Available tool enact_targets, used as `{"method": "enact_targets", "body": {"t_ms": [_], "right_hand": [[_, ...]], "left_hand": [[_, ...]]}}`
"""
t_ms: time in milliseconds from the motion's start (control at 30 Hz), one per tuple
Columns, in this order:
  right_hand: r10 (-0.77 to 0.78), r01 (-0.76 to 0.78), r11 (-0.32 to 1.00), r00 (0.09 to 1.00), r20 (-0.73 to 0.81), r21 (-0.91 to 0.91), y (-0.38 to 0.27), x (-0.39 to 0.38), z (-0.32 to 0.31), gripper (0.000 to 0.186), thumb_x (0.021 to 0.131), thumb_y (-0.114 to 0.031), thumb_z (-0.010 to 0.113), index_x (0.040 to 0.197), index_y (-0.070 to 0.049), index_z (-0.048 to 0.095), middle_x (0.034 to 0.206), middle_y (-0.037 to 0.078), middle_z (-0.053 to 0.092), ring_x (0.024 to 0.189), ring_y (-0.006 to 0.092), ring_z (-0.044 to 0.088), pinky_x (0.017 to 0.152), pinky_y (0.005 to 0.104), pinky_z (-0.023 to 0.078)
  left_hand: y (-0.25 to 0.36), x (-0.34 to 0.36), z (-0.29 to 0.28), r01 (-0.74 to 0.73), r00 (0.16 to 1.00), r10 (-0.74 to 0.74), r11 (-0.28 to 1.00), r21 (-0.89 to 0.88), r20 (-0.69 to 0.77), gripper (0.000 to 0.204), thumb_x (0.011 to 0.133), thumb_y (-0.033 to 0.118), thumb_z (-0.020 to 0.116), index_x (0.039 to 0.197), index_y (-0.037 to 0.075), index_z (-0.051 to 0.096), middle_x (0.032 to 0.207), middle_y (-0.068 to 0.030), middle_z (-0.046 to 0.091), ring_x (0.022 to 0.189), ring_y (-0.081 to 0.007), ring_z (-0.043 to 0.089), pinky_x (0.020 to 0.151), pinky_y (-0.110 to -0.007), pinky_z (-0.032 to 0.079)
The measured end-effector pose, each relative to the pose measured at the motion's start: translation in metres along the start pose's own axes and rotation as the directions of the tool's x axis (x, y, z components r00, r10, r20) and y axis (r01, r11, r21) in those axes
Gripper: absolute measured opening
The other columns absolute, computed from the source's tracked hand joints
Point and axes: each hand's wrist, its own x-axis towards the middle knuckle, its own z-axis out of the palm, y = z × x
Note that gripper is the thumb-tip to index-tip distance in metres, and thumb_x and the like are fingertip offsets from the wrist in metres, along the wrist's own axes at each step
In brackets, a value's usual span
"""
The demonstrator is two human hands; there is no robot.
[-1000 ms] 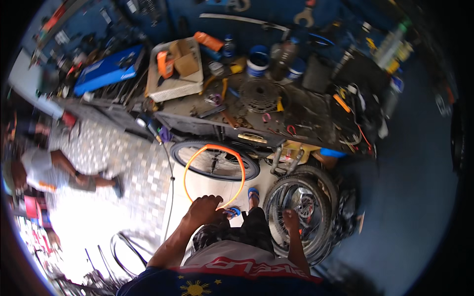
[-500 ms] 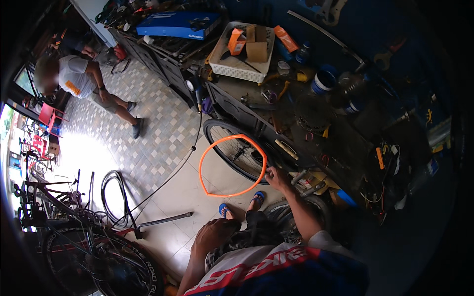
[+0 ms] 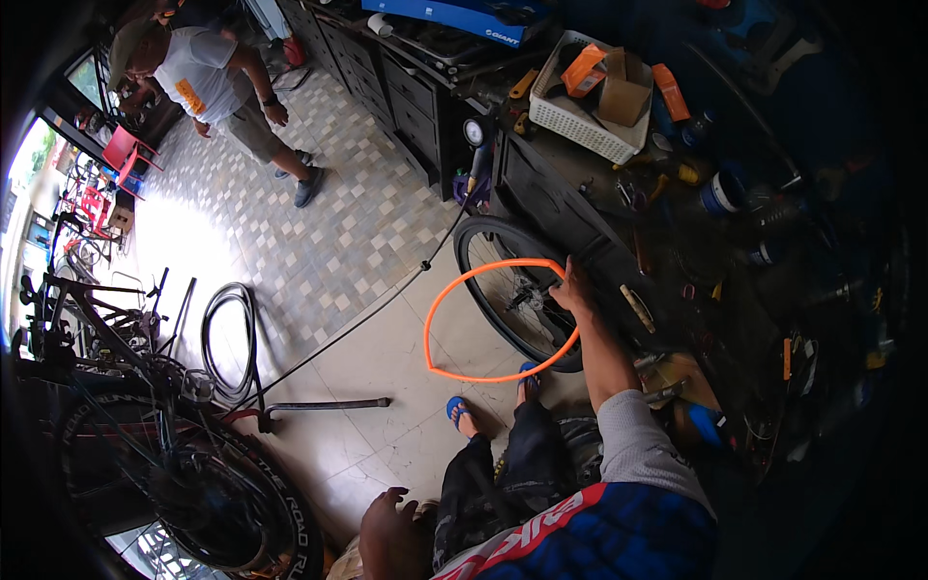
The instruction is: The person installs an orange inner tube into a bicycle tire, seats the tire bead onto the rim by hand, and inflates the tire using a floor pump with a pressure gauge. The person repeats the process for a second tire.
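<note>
Along the table's (image 3: 556,193) front, as I log it from my remote post: one orange hoop (image 3: 515,262), slim, bent at two corners, set before a black-tyred wheel (image 3: 527,298) that leans at the table's foot.

Right hand (image 3: 572,287): fingers closed on the hoop, by my reading, at the corner nearest the table. The rest of the ring spreads from them leftward and back toward the blue sandals (image 3: 455,411). Long axis: slanting from the gripped corner, away from the table's front, to the second bend above the pale floor (image 3: 377,338).

Left hand (image 3: 391,527): well apart from the hoop, low beside the left trouser leg (image 3: 469,474). Fingers loosely bent, palm hidden from me; whether they hold anything, I cannot tell. Nearer hand: the right, plainly.

Edges: table's front edge runs just to the right of the right forearm (image 3: 607,358). Hoop overlaps the wheel in my view; touching or apart, I cannot tell.

Room: widest on the hoop's left, over the floor, bounded by a thin black hose (image 3: 425,266) from a round gauge (image 3: 474,132) at the table's front. Past the hose: black coil (image 3: 253,338). Nearer side: dark bar (image 3: 333,404), lying flat.
</note>
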Motion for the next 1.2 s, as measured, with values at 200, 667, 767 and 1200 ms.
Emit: {"method": "enact_targets", "body": {"t_ms": [200, 667, 767, 1200], "right_hand": [[0.038, -0.037, 0.998, 0.999, 0.022, -0.049, -0.007, -0.006, 0.026, 0.090, 0.084, -0.031, 0.083, 0.156, 0.001, 0.041, 0.152, 0.025, 0.051, 0.143, 0.0416, 0.046, 0.115, 0.0463, 0.044], [-0.333, 0.219, 0.913, 0.887, 0.318, 0.345, -0.016, -0.119, 0.091, 0.059, 0.077, -0.031, 0.078, 0.124, 0.001, 0.064, 0.105, 0.028, 0.073, 0.101, 0.0447, 0.071, 0.087, 0.0488, 0.057], [-0.394, 0.299, 0.910, 0.840, 0.373, 0.286, -0.041, -0.134, 0.093, 0.053, 0.078, -0.033, 0.076, 0.116, 0.002, 0.065, 0.103, 0.031, 0.072, 0.101, 0.0492, 0.069, 0.089, 0.0521, 0.057], [-0.563, 0.843, 0.524, 0.237, 0.791, 0.120, -0.188, -0.214, 0.049, 0.085, 0.073, -0.026, 0.066, 0.156, -0.028, 0.049, 0.107, 0.017, 0.077, 0.101, 0.0383, 0.073, 0.091, 0.0498, 0.058]], "left_hand": [[0.044, 0.009, 0.003, 0.069, 0.997, -0.073, 0.991, -0.118, -0.033, 0.043, 0.092, 0.033, 0.072, 0.125, 0.005, 0.069, 0.122, -0.0214, 0.072, 0.109, -0.0371, 0.070, 0.093, -0.045, 0.056], [0.151, 0.070, 0.069, -0.194, 0.980, 0.196, 0.951, -0.242, -0.015, 0.038, 0.096, 0.030, 0.068, 0.128, 0.009, 0.065, 0.115, -0.0182, 0.072, 0.107, -0.0398, 0.068, 0.093, -0.048, 0.055], [0.145, 0.071, 0.061, -0.268, 0.963, 0.259, 0.951, -0.157, -0.077, 0.039, 0.097, 0.030, 0.069, 0.130, 0.010, 0.063, 0.117, -0.0168, 0.072, 0.109, -0.0394, 0.068, 0.092, -0.048, 0.055], [0.054, 0.058, 0.006, -0.307, 0.824, 0.193, 0.942, -0.134, -0.533, 0.038, 0.095, 0.031, 0.073, 0.127, 0.012, 0.066, 0.115, -0.0110, 0.071, 0.112, -0.0347, 0.067, 0.096, -0.045, 0.053]]}}
